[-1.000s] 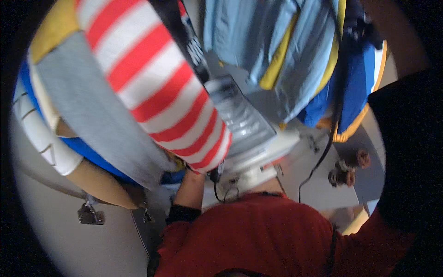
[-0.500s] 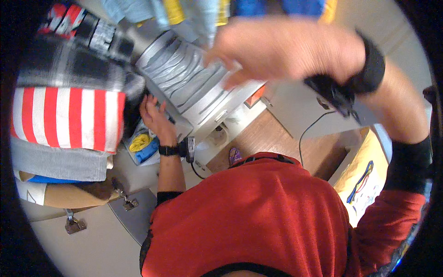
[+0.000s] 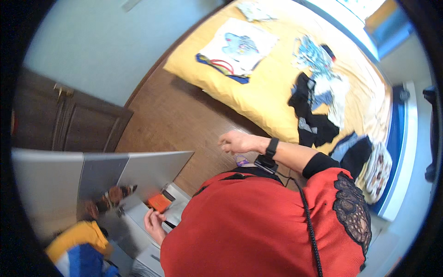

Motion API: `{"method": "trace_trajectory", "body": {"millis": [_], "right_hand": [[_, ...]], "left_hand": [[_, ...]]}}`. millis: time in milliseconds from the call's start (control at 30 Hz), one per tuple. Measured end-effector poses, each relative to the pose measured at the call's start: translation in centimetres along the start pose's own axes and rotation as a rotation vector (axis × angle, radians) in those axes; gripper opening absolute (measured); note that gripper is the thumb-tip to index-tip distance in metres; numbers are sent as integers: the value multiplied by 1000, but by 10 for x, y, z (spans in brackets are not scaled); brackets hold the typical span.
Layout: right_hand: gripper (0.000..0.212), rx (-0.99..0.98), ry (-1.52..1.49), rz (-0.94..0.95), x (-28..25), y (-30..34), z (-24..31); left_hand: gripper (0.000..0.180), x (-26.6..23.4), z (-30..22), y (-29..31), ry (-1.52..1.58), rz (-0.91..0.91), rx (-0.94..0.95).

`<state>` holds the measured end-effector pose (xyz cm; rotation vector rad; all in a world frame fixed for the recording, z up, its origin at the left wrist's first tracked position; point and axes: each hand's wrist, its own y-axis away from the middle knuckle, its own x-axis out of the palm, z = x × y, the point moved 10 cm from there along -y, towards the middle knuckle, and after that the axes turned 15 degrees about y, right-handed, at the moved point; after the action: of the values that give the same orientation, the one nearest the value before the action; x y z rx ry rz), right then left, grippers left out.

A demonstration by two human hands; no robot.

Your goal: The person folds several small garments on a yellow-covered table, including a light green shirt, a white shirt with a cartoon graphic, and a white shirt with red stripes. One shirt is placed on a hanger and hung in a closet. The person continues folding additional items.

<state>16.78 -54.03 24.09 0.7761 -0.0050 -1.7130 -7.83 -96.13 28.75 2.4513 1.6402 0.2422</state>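
Right hand [image 3: 237, 141]: fingers loosely bent, not closed on anything I can see, low above the brown wooden floor [image 3: 180, 122]. Left hand [image 3: 154, 226]: fingers parted and part-curled, palm turned from me, so I cannot tell whether it grips anything. Its fingertips are just beside an orange, box-shaped item with a dark end [image 3: 159, 202], at the foot of a pale, flat cabinet door [image 3: 152, 168]; contact unclear. A black wrist strap [image 3: 272, 147] with a small dark device circles the right wrist. Change logged: half a second ago I had the folded stack in view and the right hand raised; now the view has swung to the bed with a yellow sheet [image 3: 277, 99], and that hand is lower. I judge this a turn of the body, apparently with no garment carried in the right hand. Farther out, a white printed T-shirt [image 3: 240, 46] lies spread on the bed, with black, crumpled clothes [image 3: 323, 129] to its right. Lower left, I note a blue, white and yellow garment [image 3: 85, 251].
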Motion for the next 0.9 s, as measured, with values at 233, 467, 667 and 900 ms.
{"method": "trace_trajectory", "body": {"millis": [233, 467, 667, 900], "right_hand": [[33, 288, 115, -437, -76, 108, -116], [34, 563, -40, -572, -75, 169, -176], [35, 842, -123, -652, -75, 216, -214], [36, 988, -132, -724, -90, 262, -265]], "left_hand": [[22, 313, -35, -51, -276, 804, -3], [21, 490, -1, -70, -377, 1129, -116], [21, 611, 37, -89, -302, 1316, -242], [23, 711, 89, -63, -399, 1540, -385]]}}
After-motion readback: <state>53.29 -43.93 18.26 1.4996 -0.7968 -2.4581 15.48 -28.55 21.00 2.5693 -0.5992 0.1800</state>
